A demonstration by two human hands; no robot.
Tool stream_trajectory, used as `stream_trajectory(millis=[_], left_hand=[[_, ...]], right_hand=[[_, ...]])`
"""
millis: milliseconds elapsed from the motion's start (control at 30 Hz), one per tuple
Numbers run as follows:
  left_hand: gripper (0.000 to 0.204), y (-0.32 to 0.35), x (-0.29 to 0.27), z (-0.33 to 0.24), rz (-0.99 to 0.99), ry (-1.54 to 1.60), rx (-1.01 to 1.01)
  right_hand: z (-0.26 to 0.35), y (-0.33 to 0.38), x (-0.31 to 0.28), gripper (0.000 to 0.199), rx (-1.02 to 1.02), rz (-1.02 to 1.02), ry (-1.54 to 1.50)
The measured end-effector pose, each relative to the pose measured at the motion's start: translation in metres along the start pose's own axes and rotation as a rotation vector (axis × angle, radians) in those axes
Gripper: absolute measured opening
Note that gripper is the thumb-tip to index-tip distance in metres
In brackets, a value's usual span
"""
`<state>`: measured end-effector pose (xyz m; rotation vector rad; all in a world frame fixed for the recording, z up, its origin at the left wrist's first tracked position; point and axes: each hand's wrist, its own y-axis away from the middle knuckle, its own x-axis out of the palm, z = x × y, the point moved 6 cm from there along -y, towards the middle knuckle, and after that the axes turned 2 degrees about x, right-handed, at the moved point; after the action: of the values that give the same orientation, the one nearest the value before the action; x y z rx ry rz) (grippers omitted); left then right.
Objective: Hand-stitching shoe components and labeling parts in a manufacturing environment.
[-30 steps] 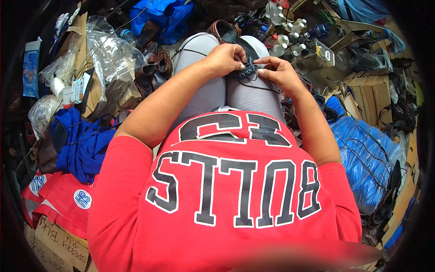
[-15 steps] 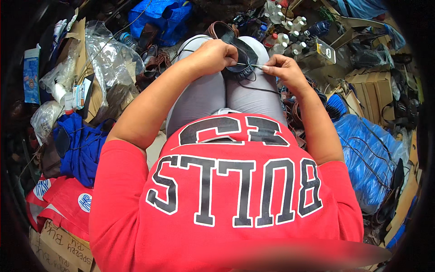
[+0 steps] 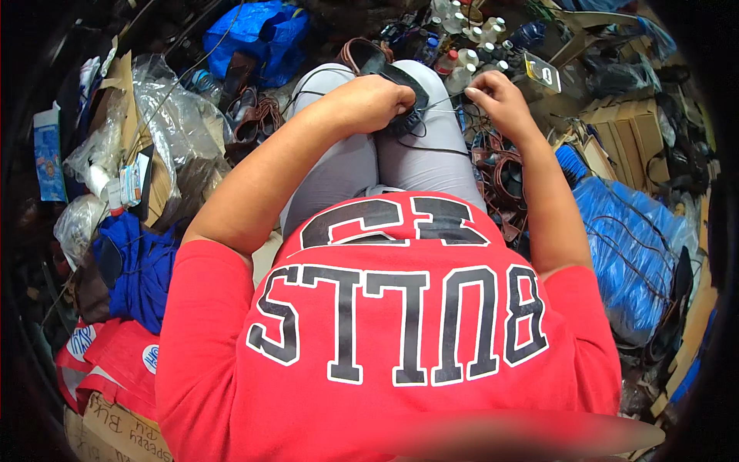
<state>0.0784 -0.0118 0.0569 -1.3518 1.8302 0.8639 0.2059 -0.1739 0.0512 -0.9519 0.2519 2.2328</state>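
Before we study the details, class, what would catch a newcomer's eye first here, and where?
The bright red shirt fills the lower middle. Above it, the left hand is at a black shoe-like piece over grey trousers, with the right hand to its right. A shiny blue bag stands out at upper left.

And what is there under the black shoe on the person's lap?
The grey trouser legs show around the black shoe. What lies directly beneath is covered by the shoe and partly by the left hand.
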Motion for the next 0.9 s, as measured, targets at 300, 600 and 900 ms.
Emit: stream_trajectory(millis=[300, 600, 900], left_hand=[[0.011, 0.005, -0.003, 0.006, -0.022, 0.020, 0.016], [0.005, 0.019, -0.011, 0.012, 0.026, -0.134, 0.118], [0.013, 0.168, -0.118, 0.131, -0.457, 0.555, -0.270]], right_hand=[[0.086, 0.009, 0.036, 0.014, -0.296, 0.312, 0.555], [0.077, 0.013, 0.051, 0.011, -0.357, 0.379, 0.610], [-0.067, 0.054, -0.046, 0.009, 0.391, -0.059, -0.599]])
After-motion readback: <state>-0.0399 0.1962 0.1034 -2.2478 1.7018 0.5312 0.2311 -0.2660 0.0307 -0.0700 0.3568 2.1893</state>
